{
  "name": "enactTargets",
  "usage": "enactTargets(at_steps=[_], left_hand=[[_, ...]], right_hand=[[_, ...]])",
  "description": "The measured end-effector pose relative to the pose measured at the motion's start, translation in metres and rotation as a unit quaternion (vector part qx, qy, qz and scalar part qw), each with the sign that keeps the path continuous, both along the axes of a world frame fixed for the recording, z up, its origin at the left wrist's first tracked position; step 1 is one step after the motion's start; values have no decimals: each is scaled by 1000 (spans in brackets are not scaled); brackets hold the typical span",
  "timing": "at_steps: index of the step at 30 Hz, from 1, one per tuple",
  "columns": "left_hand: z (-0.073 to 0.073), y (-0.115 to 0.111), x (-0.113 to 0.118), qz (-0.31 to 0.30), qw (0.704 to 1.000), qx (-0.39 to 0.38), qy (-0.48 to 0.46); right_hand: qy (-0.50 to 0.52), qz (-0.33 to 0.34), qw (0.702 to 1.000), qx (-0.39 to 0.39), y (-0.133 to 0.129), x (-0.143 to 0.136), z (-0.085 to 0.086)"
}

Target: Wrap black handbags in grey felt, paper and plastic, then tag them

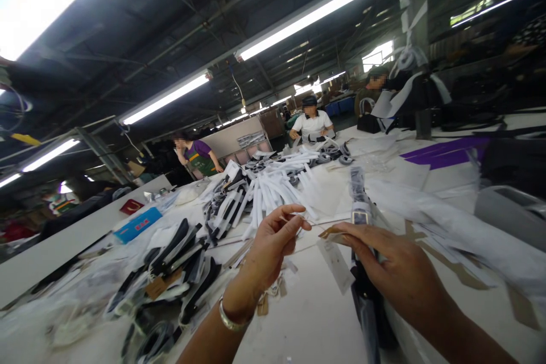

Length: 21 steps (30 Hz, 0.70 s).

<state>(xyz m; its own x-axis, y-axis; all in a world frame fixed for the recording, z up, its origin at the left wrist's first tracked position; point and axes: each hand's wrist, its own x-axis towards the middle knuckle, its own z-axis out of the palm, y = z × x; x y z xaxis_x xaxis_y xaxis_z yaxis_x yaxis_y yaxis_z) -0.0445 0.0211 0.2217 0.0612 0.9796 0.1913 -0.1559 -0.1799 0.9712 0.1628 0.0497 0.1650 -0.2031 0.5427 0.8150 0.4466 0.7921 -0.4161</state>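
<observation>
My right hand point(396, 261) pinches a white hang tag point(336, 264) with a brown card edge point(330, 231) by its top, between thumb and fingers. Beneath that hand lies a dark belt point(367, 318) in clear wrapping; its buckle point(360, 216) shows just past the fingers. To the left of the tag, my left hand point(273, 239) is raised with thumb and fingers drawn together on what looks like a thin pale string. A metal bracelet circles the left wrist. Small brown tags point(263, 304) with strings lie on the table point(315, 324) behind the left forearm.
White-wrapped strips point(273, 190) are heaped across the table ahead. Dark wrapped belts point(170, 261) pile up at left, near a blue box point(137, 225). Purple sheets point(447, 152) and clear plastic point(439, 216) lie right. Co-workers sit or stand beyond, one in a white shirt point(313, 125).
</observation>
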Motion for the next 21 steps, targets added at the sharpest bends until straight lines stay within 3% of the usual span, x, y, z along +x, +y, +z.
enactTargets(at_steps=[5, 10, 17, 21], left_hand=[[7, -3, 1, 5, 1000, -5, 2], [14, -6, 3, 3, 1000, -3, -20], [19, -8, 7, -27, 999, -18, -32], [22, -11, 10, -55, 998, -24, -30]], right_hand=[[16, -14, 1000, 17, 2, 3, -3], [7, 32, 999, 7, 0, -2, -10], [15, 173, 975, -139, -19, -7, -7], [40, 194, 955, -219, -19, -14, -8]])
